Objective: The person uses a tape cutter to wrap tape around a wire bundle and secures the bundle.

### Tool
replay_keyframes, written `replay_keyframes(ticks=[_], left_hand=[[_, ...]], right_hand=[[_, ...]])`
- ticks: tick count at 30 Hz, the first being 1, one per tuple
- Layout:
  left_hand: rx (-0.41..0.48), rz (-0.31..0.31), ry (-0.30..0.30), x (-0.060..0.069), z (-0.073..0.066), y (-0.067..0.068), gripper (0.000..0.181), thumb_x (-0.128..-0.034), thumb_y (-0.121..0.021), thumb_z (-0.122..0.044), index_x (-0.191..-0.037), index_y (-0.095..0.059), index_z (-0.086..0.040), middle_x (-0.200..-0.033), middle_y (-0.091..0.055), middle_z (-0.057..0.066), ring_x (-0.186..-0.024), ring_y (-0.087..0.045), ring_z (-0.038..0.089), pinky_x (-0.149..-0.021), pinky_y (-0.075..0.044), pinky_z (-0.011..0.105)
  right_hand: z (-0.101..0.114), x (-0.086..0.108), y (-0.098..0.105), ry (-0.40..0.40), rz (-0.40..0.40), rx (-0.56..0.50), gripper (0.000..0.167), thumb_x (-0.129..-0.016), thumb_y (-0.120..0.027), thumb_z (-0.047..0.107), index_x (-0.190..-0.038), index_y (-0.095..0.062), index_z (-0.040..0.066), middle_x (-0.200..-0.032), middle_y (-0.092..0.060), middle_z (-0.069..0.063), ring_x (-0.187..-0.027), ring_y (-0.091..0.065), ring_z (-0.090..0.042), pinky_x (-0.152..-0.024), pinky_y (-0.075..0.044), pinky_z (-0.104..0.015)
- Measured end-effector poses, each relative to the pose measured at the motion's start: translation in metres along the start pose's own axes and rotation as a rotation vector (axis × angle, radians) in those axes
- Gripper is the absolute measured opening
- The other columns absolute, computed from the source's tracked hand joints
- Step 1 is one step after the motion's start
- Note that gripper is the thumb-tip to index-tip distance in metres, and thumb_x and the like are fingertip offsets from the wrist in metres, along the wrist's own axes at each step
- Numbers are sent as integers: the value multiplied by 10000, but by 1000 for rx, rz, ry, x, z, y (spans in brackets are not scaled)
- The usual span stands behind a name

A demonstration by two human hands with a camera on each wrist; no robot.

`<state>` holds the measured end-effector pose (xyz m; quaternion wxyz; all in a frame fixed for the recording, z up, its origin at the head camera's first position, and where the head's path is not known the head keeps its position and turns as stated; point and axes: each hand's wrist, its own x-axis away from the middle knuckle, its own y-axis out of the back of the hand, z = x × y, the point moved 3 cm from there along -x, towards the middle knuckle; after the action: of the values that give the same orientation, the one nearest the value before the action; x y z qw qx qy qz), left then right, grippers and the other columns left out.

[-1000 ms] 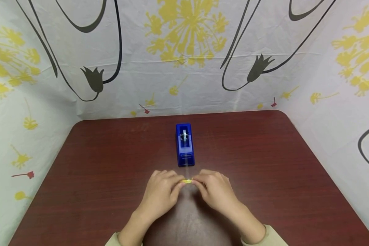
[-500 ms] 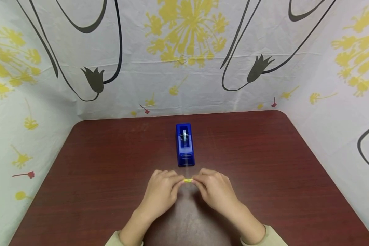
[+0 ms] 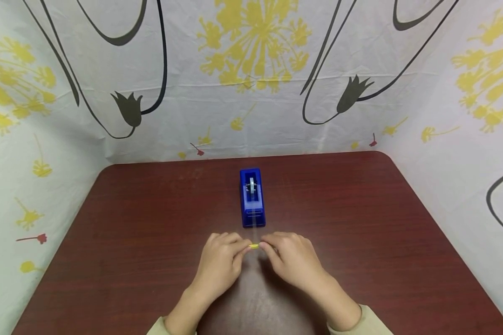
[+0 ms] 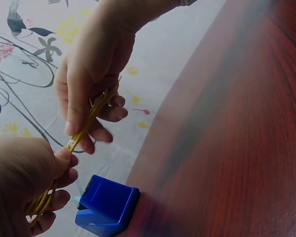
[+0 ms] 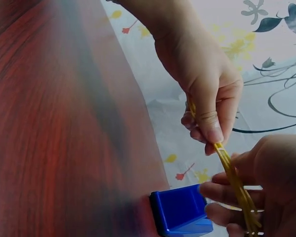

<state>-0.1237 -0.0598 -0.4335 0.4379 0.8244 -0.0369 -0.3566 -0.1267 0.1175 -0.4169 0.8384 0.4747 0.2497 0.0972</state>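
Observation:
Between both hands in the head view is a short stretch of a bundle of yellow cord (image 3: 254,246). My left hand (image 3: 220,260) pinches it between thumb and fingers; looped strands show beneath that hand in the left wrist view. My right hand (image 3: 291,258) holds the other part, its thumb (image 4: 78,116) on the strands and fingers behind, loosely spread. A pale shiny patch (image 4: 71,143) marks the bundle between the hands. Ahead stands a blue tape dispenser (image 3: 252,216) with a roll of tape (image 3: 251,185). A faint clear strip (image 3: 254,232) runs from it toward the bundle.
The dark red wooden table (image 3: 159,209) has rounded far corners. White cloth (image 3: 276,116) with yellow and grey flower prints hangs behind it and along both sides.
My right thumb and fingers have shifted slightly left along the cord bundle, so less yellow shows between the hands. The left hand and the tape dispenser keep nearly the same place.

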Motion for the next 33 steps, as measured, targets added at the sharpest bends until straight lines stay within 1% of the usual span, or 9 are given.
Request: replay_keyframes(ticks=[4,7,12,18,24,28,31,33], left_hand=[[-4,-17,-6,1,0,-1,65,-860,-808,-126,-923,-811,-139,-796,-681,-83,-680,-590,110,-645,-410,286],[-5,-19,-5,1,0,-1,72,-854,-812,-119,-923,-813,-138,-800,-681,-81,-680,-586,107,-631,-404,276],[0,-11,11,1,0,0,69,-860,-809,-124,-926,-811,-143,-813,-682,-82,-687,-592,90,-631,-405,268],[5,4,44,0,0,1,61,-878,-796,-154,-938,-809,-153,-838,-691,-87,-719,-614,86,-646,-432,282],[-1,39,88,1,1,0,63,-878,-798,-176,-941,-801,-176,-849,-683,-95,-729,-607,70,-664,-442,285],[-25,54,91,-1,1,1,60,-878,-795,-190,-938,-794,-190,-849,-682,-102,-727,-601,62,-699,-428,294],[-55,58,85,-2,1,2,34,-901,-765,-190,-926,-788,-189,-831,-684,-103,-725,-607,69,-724,-429,313],[-68,61,85,-3,1,2,48,-920,-740,-182,-911,-786,-179,-799,-678,-99,-706,-608,75,-719,-430,320]], right_hand=[[0,-1,0,-46,31,-7,72,-934,-730,174,-888,-785,172,-797,-691,109,-622,-533,6,-545,-459,-248],[0,-1,0,-67,8,-21,57,-912,-758,179,-864,-788,187,-795,-679,132,-638,-546,11,-556,-462,-251],[-1,-2,0,-85,-16,-65,56,-888,-785,167,-845,-796,200,-763,-644,163,-611,-500,28,-554,-440,-231],[-2,-2,0,-75,-31,-100,39,-867,-799,141,-857,-803,179,-768,-658,143,-612,-498,30,-548,-433,-218],[-3,-2,-2,-69,-33,-130,48,-869,-795,137,-864,-802,185,-771,-652,151,-621,-499,33,-555,-431,-217],[-4,-2,-2,-55,-37,-138,54,-870,-792,138,-863,-801,190,-778,-658,152,-628,-502,35,-562,-436,-217],[-4,-1,-2,-39,-48,-135,48,-869,-792,137,-867,-802,184,-777,-657,153,-632,-500,38,-561,-435,-218],[-4,-2,-2,-25,-56,-125,45,-858,-800,140,-874,-804,182,-773,-653,155,-633,-498,39,-564,-440,-218]])
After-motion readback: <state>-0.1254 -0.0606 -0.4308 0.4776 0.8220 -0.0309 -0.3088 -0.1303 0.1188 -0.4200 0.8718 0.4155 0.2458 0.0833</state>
